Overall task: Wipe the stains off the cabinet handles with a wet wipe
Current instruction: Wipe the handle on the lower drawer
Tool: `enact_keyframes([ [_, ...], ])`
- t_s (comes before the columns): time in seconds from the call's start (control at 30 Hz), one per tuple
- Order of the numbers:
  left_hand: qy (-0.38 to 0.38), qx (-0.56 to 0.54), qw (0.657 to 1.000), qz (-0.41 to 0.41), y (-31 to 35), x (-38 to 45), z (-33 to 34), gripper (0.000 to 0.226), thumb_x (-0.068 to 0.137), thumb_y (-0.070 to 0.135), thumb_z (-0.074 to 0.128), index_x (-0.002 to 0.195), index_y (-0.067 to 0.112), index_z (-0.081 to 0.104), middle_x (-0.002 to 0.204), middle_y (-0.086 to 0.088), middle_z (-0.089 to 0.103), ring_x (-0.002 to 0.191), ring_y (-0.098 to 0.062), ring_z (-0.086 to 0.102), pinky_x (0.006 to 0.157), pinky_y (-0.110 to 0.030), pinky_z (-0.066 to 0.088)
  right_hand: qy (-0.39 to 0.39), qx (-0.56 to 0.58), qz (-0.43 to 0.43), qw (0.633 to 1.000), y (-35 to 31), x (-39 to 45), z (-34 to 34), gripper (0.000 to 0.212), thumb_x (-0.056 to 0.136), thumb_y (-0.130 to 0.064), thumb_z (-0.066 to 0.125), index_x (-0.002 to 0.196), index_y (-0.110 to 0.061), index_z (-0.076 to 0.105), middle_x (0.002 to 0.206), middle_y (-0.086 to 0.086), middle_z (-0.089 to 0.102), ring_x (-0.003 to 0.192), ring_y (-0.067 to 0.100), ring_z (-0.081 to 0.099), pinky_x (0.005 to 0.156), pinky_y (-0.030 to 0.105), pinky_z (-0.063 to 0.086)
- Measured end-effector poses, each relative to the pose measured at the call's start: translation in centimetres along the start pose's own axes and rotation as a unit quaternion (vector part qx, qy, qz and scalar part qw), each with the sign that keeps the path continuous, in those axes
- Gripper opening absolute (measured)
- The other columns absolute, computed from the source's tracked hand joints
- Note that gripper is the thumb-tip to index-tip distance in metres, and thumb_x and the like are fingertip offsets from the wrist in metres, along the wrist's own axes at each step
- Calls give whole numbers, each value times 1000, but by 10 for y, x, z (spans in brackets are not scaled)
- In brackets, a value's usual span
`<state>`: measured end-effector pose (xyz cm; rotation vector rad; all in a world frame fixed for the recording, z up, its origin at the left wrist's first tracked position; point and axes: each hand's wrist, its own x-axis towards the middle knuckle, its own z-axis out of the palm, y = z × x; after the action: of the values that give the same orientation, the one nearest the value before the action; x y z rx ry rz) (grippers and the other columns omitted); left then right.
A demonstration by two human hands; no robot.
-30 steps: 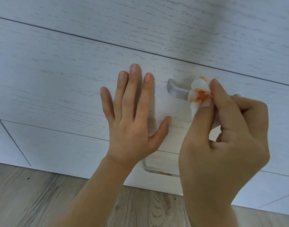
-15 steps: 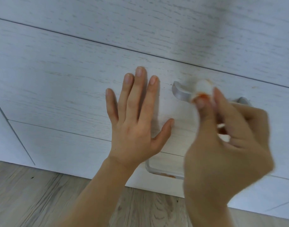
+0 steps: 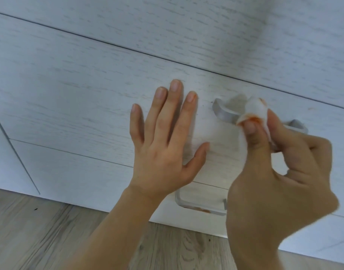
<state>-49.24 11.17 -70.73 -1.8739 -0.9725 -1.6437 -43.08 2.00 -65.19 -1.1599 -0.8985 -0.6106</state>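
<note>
A grey metal handle (image 3: 224,112) is fixed to the middle white drawer front (image 3: 89,98). My right hand (image 3: 280,172) pinches a white wet wipe (image 3: 255,109) smeared orange and presses it on that handle's middle; the handle's right end shows past my fingers. My left hand (image 3: 165,143) lies flat, fingers spread, on the drawer front just left of the handle. A second handle (image 3: 198,208) on the drawer below carries an orange stain along its lower bar and is partly hidden by my right hand.
White wood-grain drawer fronts fill the view, with another panel (image 3: 3,152) at the far left. A faint orange mark (image 3: 311,109) sits on the drawer right of the upper handle. Grey-brown wooden floor (image 3: 40,230) runs below the cabinet.
My right hand has rubbed the wipe back and forth on the upper handle. The view has shifted a little, so both hands sit lower and more to the right. My left hand stays flat.
</note>
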Motion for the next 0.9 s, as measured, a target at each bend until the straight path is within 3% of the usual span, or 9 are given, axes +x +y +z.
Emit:
enact_keyframes([
  [0.07,0,4,1000,2,0,0,0,71,88,46,51,142,8,27,147,-14,23,138,-29,19,115,-46,3,-5,-17,-30,999,0,-2,6,31,83,-26,71,108,-16,58,78,-7,48,74,9,52,78,35,45],
  [0.17,5,1,1000,4,-1,-1,1,71,88,47,51,142,8,28,147,-14,23,139,-28,19,115,-46,4,-7,-37,-39,999,3,-1,5,31,82,-28,72,108,-15,60,77,-2,51,66,29,54,76,38,44],
  [0.23,13,-1,1000,9,-3,-2,3,72,87,48,53,142,8,29,147,-14,24,139,-26,19,115,-46,6,5,-38,-15,999,4,0,3,31,82,-32,69,108,-18,59,76,-3,51,66,22,53,75,38,45],
  [0.3,25,2,1000,10,-6,-3,5,73,87,50,54,141,7,31,147,-14,26,140,-25,21,115,-47,9,-8,-36,-13,999,2,-2,4,31,82,-30,70,108,-16,60,76,-2,51,68,21,53,78,28,43],
  [0.37,37,9,999,-2,-8,-6,9,75,86,54,54,141,8,32,147,-15,26,140,-24,22,114,-49,11,-34,-41,-25,998,-2,-3,8,27,81,-27,74,102,-12,68,74,-1,52,67,33,54,81,13,34],
  [0.43,52,13,998,-21,-8,-8,12,70,89,55,48,141,10,33,147,-15,26,143,-22,20,113,-51,11,-45,-72,-56,995,-7,-3,13,21,80,-28,76,94,-13,72,69,-3,53,62,29,54,78,14,31],
  [0.53,83,12,996,-35,-7,-8,17,55,98,49,37,140,12,36,147,-12,28,143,-17,20,113,-50,13,-37,-127,-91,987,-11,-3,22,12,80,-26,78,85,-16,74,60,-3,57,53,15,50,75,28,27],
  [0.8,89,16,996,-20,-11,-7,14,49,100,45,34,137,13,40,143,-12,34,137,-21,30,112,-47,17,16,-174,-62,983,-22,-8,38,14,80,-17,77,72,-12,66,56,-2,57,51,18,48,72,36,30],
  [0.9,75,4,997,-20,-11,-7,11,52,100,47,33,138,13,38,144,-12,32,138,-22,27,113,-47,15,-51,-140,-56,987,-14,5,26,14,79,-25,76,77,-13,68,63,-4,62,55,14,52,74,37,37],
])
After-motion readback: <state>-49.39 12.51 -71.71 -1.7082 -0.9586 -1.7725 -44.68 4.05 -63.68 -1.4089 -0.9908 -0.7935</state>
